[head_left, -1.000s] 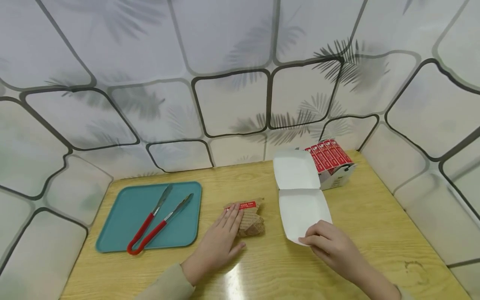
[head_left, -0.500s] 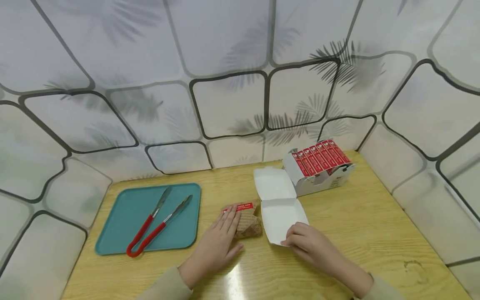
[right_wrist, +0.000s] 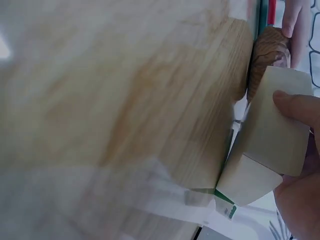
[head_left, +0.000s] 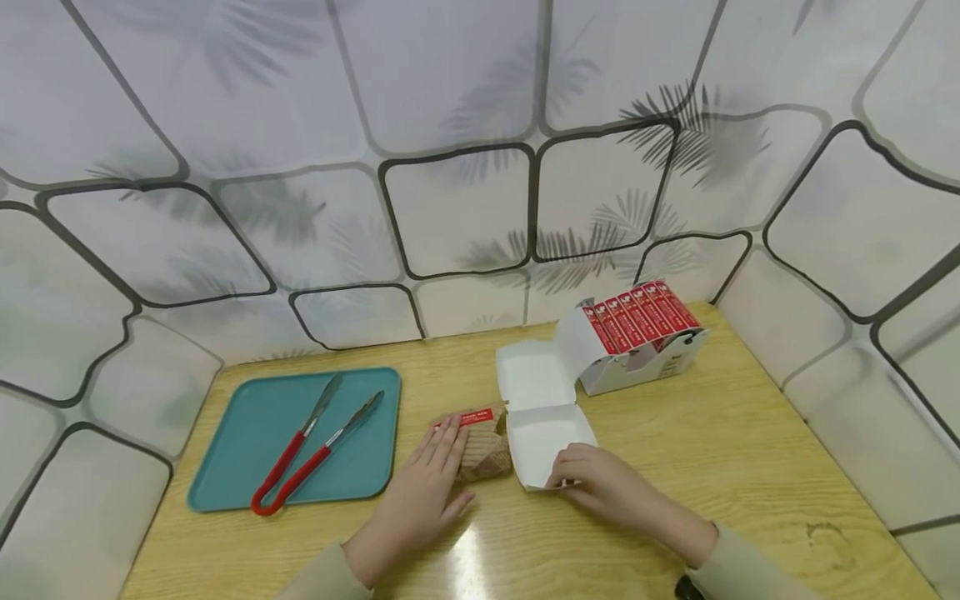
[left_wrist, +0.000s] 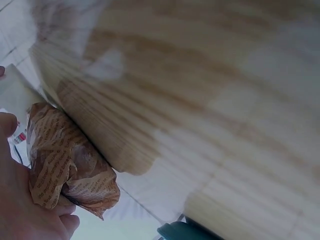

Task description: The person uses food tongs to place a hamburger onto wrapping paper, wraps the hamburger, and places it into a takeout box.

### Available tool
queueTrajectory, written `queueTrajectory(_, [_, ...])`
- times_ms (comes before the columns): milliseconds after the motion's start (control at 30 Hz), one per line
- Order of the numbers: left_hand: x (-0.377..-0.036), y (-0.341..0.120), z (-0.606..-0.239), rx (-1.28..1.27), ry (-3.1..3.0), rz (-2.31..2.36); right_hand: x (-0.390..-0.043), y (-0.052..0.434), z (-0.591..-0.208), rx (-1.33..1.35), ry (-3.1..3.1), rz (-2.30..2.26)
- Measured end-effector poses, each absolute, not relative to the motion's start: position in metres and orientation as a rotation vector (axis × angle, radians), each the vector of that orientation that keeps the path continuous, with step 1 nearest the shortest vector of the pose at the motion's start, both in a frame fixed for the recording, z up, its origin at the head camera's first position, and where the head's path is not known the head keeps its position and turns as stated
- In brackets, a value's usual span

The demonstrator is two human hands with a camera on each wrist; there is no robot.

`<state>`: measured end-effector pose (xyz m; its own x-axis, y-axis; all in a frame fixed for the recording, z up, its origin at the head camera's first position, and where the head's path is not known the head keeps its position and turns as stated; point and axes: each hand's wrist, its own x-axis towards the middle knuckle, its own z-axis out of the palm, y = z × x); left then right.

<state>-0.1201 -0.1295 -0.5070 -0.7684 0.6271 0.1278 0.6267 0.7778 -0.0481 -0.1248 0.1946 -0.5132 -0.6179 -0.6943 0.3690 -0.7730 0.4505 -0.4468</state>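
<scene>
Left hand (head_left: 427,487) lies flat, fingers straight, on the crinkled brown paper-wrapped parcel (head_left: 483,446) mid-table. Right hand (head_left: 600,483) pinches the near edge of the open, empty white cardboard clamshell box (head_left: 543,417), touching the parcel.

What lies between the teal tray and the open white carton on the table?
In the head view, the paper-wrapped burger with the left hand resting on it lies between the teal tray and the white carton.
</scene>
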Motion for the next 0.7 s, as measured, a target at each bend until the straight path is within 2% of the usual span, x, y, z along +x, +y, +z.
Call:
queueTrajectory(433, [-0.110, -0.140, -0.510, -0.944, -2.751, 0.028, -0.132, 0.182, -0.511, 1.483, -2.597, 0.761])
queueTrajectory(700, [-0.106, -0.146, -0.511, -0.918, -2.724, 0.035, -0.131, 0.178, -0.500, 1.393, -2.706, 0.623])
